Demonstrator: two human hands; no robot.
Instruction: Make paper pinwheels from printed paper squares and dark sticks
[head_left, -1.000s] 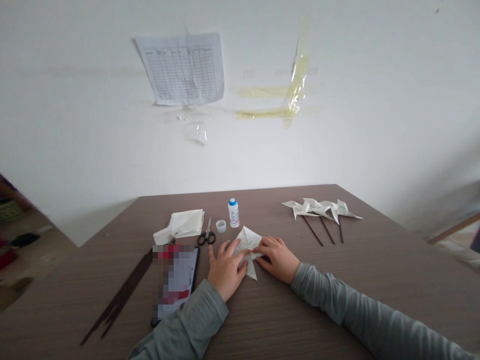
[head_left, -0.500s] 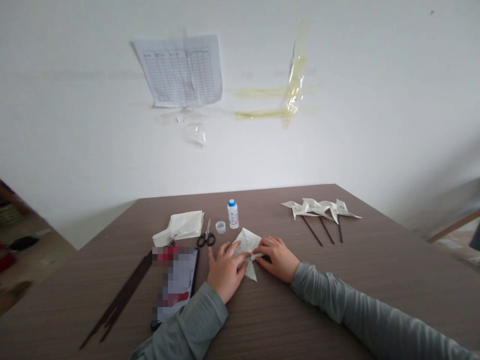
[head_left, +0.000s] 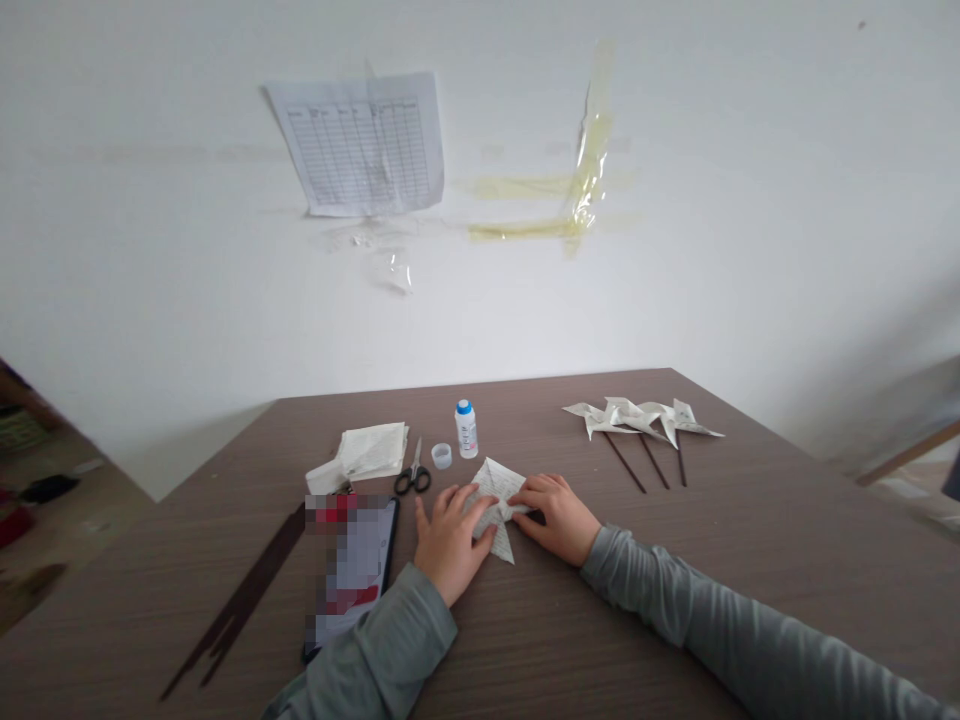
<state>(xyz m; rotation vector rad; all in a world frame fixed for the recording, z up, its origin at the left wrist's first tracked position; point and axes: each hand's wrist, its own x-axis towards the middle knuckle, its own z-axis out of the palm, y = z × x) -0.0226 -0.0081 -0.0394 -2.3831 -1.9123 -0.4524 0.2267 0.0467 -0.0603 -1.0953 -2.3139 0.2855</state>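
Note:
A folded piece of printed paper (head_left: 498, 484) lies on the brown table (head_left: 675, 560) in front of me. My left hand (head_left: 450, 535) rests on its left part with fingers stretched flat, pressing it down. My right hand (head_left: 559, 515) lies on the paper's right side with fingers curled, its fingertips pinching a flap near the middle. Both sleeves are grey-green.
Behind the paper stand a small white glue bottle with a blue top (head_left: 466, 428), its cap (head_left: 442, 455), scissors (head_left: 413, 472) and a stack of paper (head_left: 367, 450). A phone (head_left: 351, 570) and dark sticks (head_left: 240, 600) lie left. Three finished paper pinwheels (head_left: 645, 420) lie at back right.
My right hand's fingertips have shifted slightly on the flap at the paper's middle. My left hand stays flat on the paper.

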